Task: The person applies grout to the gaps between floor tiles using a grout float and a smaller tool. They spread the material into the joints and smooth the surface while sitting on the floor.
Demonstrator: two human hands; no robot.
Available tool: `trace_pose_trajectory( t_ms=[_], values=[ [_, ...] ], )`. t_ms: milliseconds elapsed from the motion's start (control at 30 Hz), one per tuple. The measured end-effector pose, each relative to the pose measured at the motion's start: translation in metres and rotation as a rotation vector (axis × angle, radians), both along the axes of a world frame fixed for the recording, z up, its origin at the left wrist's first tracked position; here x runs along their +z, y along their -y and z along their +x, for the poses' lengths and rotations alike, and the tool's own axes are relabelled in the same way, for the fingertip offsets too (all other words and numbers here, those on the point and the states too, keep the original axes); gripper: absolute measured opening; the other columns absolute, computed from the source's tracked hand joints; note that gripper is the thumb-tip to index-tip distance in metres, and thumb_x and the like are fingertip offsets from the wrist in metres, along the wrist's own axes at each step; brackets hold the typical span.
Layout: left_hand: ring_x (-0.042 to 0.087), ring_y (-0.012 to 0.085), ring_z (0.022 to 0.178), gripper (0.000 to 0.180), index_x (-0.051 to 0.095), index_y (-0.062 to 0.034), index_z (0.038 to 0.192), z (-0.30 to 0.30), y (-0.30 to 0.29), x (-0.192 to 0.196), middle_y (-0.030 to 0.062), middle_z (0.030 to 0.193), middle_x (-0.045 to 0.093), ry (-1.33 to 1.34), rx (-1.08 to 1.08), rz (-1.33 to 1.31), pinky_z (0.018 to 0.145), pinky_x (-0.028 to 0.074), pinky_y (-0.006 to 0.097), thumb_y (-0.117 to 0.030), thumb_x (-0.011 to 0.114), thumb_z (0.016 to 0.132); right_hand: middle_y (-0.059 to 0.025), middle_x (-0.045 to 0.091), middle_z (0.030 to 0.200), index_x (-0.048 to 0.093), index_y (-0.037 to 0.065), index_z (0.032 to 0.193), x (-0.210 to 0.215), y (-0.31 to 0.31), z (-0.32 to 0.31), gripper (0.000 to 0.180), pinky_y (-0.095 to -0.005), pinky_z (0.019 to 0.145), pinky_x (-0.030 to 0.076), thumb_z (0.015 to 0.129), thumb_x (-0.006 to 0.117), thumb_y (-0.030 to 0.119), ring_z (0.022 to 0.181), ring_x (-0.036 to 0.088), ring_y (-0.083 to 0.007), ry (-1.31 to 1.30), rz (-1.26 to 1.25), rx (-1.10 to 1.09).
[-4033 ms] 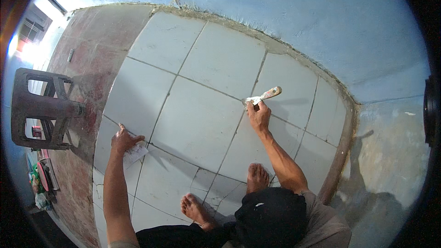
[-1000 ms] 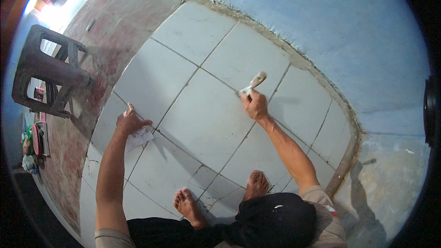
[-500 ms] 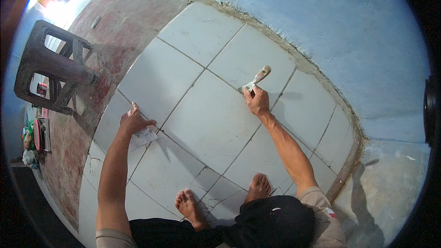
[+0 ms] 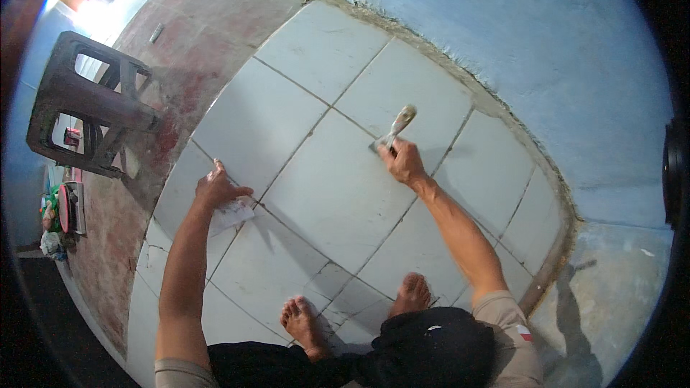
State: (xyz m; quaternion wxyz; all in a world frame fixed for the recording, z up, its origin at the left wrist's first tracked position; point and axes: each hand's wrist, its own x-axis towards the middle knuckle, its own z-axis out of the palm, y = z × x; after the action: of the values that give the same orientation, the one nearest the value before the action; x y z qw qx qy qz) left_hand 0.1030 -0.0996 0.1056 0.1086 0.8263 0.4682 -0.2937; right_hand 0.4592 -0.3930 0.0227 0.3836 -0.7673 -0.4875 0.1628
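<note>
In my right hand (image 4: pixel 404 162) is a putty knife (image 4: pixel 403 121), gripped low near its blade, with the light, worn handle pointing up and away. Its blade edge meets the grout line between two white tiles (image 4: pixel 338 179). My left hand (image 4: pixel 215 187) is over the tiles at left, index finger stretched out and thumb to the side. A translucent plastic bag (image 4: pixel 233 214) with whitish stuff inside shows under its palm and seems held by the other fingers, which are mostly hidden.
A dark plastic stool (image 4: pixel 93 104) lies on its side on the reddish concrete floor (image 4: pixel 108 244) at left. Beyond the tiles runs a rough-edged blue wall (image 4: pixel 517 43). My bare feet (image 4: pixel 305 327) are on the tiles. Bags and small items (image 4: pixel 54 223) sit far left.
The putty knife has tilted and shifted slightly along the grout line with my right hand. My left hand and the bag stay nearly in place; the whole view has shifted a little.
</note>
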Motion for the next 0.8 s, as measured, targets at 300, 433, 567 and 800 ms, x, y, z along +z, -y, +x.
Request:
trace_pose_trajectory(
  t_ms=[300, 433, 567, 800],
  values=[
    [0.064, 0.0368, 0.120, 0.149, 0.014, 0.0187, 0.151, -0.005, -0.004, -0.011, 0.0304, 0.128, 0.063, -0.016, -0.039, 0.015, 0.100, 0.053, 0.044, -0.079, 0.080, 0.060, -0.0170, 0.062, 0.069, 0.061, 0.000, 0.081, -0.003, -0.008, -0.007, 0.028, -0.0436, 0.058, 0.048, 0.093, 0.066, 0.024, 0.060, 0.062, -0.0296, 0.056, 0.007, -0.033],
    [0.067, 0.0359, 0.115, 0.149, 0.015, 0.0197, 0.151, -0.005, 0.001, -0.007, 0.0297, 0.124, 0.065, -0.011, -0.040, 0.036, 0.096, 0.055, 0.043, -0.080, 0.079, 0.060, -0.0192, 0.065, 0.073, 0.062, -0.001, 0.085, 0.005, -0.021, -0.001, 0.025, -0.0468, 0.062, 0.051, 0.093, 0.065, 0.023, 0.066, 0.065, -0.0361, -0.008, -0.021, -0.154],
    [0.068, 0.0344, 0.114, 0.149, 0.016, 0.0212, 0.149, -0.002, -0.001, -0.006, 0.0291, 0.122, 0.066, -0.016, -0.045, 0.027, 0.095, 0.056, 0.042, -0.079, 0.080, 0.059, -0.0199, 0.067, 0.076, 0.064, -0.001, 0.088, 0.004, -0.023, -0.001, 0.024, -0.0472, 0.065, 0.052, 0.094, 0.064, 0.023, 0.070, 0.067, -0.0377, 0.034, -0.058, -0.046],
    [0.067, 0.0338, 0.116, 0.149, 0.016, 0.0207, 0.150, -0.006, -0.001, -0.012, 0.0285, 0.124, 0.066, 0.008, -0.065, 0.069, 0.097, 0.055, 0.040, -0.077, 0.081, 0.059, -0.0193, 0.068, 0.079, 0.066, 0.001, 0.094, 0.007, -0.041, 0.002, 0.025, -0.0472, 0.067, 0.053, 0.094, 0.062, 0.026, 0.073, 0.068, -0.0374, 0.060, -0.055, -0.082]
  ],
)
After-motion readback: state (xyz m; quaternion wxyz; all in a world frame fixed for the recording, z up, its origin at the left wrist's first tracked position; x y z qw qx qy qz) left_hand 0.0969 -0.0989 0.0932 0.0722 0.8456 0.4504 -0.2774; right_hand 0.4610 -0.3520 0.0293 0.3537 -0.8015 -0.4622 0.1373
